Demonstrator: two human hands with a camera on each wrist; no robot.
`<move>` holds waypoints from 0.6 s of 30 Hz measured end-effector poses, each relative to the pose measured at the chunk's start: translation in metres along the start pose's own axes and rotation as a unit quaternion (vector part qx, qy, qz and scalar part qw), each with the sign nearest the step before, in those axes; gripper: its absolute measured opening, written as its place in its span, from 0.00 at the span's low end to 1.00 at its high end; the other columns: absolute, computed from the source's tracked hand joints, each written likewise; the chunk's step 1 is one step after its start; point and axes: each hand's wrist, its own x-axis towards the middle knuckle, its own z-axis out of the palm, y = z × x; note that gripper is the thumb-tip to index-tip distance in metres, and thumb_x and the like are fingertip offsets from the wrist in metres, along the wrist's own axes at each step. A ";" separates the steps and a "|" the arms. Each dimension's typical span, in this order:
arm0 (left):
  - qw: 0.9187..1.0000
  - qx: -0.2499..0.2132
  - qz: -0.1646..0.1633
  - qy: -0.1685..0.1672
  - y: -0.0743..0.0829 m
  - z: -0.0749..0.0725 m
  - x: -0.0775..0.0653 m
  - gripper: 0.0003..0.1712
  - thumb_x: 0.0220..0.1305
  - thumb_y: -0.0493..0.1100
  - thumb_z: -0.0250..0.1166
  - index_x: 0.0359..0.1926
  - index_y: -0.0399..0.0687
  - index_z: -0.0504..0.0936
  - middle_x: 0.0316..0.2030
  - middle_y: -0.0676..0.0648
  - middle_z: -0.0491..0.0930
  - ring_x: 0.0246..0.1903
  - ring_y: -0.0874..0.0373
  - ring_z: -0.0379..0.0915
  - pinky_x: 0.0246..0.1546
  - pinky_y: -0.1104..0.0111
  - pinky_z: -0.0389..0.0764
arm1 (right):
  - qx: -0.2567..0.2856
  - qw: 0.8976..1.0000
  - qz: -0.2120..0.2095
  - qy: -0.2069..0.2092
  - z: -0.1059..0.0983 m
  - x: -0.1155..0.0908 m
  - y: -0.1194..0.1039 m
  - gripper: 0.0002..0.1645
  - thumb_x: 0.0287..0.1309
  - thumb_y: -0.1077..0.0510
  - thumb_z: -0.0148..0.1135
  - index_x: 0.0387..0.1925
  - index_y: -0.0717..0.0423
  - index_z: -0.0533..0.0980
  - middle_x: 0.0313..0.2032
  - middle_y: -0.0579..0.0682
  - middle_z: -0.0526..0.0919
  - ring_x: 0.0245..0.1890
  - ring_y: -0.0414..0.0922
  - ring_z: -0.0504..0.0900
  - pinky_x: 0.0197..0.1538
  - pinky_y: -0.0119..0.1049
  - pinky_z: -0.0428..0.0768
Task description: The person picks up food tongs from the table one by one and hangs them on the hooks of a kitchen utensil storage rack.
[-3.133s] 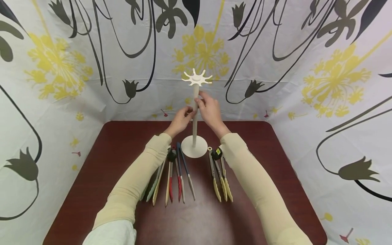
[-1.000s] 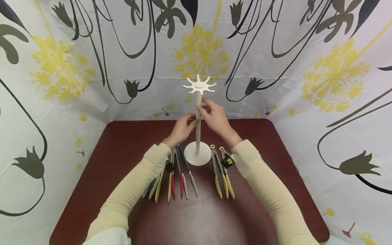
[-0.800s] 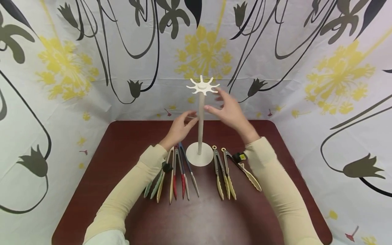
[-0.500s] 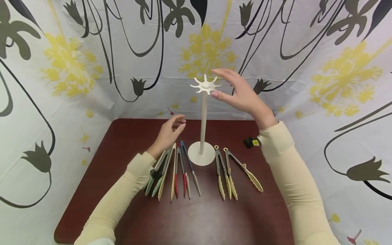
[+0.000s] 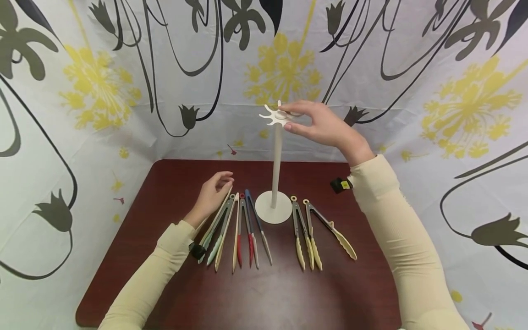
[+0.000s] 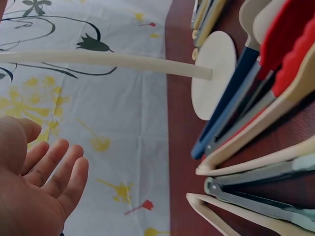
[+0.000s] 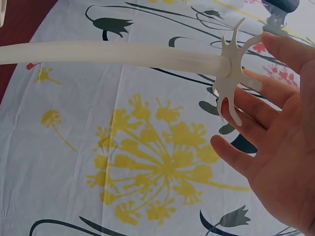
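Only the right wrist view shows the right hand (image 7: 275, 147), fingers straight, touching the stand's (image 5: 275, 160) star top. The left hand (image 5: 212, 195) hangs relaxed, empty, at nine o'clock above tongs (image 5: 247, 227) on the maroon tabletop (image 5: 165, 284), floral sheet (image 5: 103, 91) behind.

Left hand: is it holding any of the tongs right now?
No, the left hand hovers with loose fingers just above the ring ends of the tongs lying on the table, gripping nothing.
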 end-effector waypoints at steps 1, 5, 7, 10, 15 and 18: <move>1.000 -0.001 -0.003 0.000 -0.003 0.000 -0.001 0.20 0.74 0.46 0.56 0.63 0.50 0.74 0.53 0.44 0.82 0.53 0.50 0.78 0.55 0.53 0.80 | 0.000 1.000 0.000 -0.001 0.000 0.000 0.000 0.29 0.67 0.44 0.60 0.66 0.45 0.73 0.66 0.50 0.75 0.70 0.51 0.69 0.71 0.52 0.66; 1.000 -0.005 -0.014 -0.002 -0.016 -0.001 -0.007 0.19 0.74 0.44 0.56 0.63 0.48 0.74 0.54 0.42 0.82 0.55 0.48 0.78 0.57 0.52 0.79 | -0.002 1.000 -0.002 -0.009 0.001 0.001 -0.001 0.26 0.68 0.43 0.58 0.64 0.42 0.75 0.64 0.49 0.76 0.67 0.51 0.71 0.69 0.53 0.68; 1.000 -0.007 -0.020 -0.004 -0.022 -0.002 -0.010 0.19 0.74 0.44 0.56 0.63 0.47 0.74 0.54 0.42 0.81 0.56 0.48 0.77 0.58 0.51 0.78 | -0.003 1.000 -0.002 -0.011 0.001 0.001 -0.001 0.25 0.68 0.42 0.58 0.64 0.41 0.75 0.64 0.50 0.76 0.66 0.51 0.71 0.68 0.54 0.68; 1.000 -0.006 -0.024 -0.008 -0.032 -0.003 -0.014 0.19 0.74 0.45 0.56 0.62 0.47 0.74 0.54 0.42 0.81 0.56 0.47 0.77 0.59 0.51 0.78 | -0.012 1.000 -0.004 -0.012 0.002 0.002 0.000 0.25 0.68 0.42 0.57 0.64 0.40 0.76 0.64 0.50 0.76 0.67 0.52 0.71 0.69 0.54 0.68; 1.000 0.006 -0.028 -0.006 -0.043 -0.006 -0.017 0.20 0.73 0.47 0.57 0.61 0.44 0.75 0.53 0.40 0.81 0.54 0.46 0.78 0.58 0.52 0.78 | -0.021 1.000 -0.011 -0.005 0.003 0.002 0.002 0.25 0.68 0.42 0.58 0.63 0.40 0.76 0.64 0.49 0.76 0.67 0.51 0.71 0.70 0.52 0.68; 0.999 0.022 -0.032 -0.006 -0.050 -0.005 -0.019 0.19 0.73 0.45 0.58 0.59 0.43 0.76 0.52 0.40 0.82 0.53 0.46 0.78 0.56 0.52 0.79 | -0.023 1.000 -0.011 0.001 0.003 0.002 0.002 0.25 0.68 0.42 0.58 0.63 0.41 0.76 0.64 0.49 0.76 0.67 0.51 0.72 0.69 0.52 0.68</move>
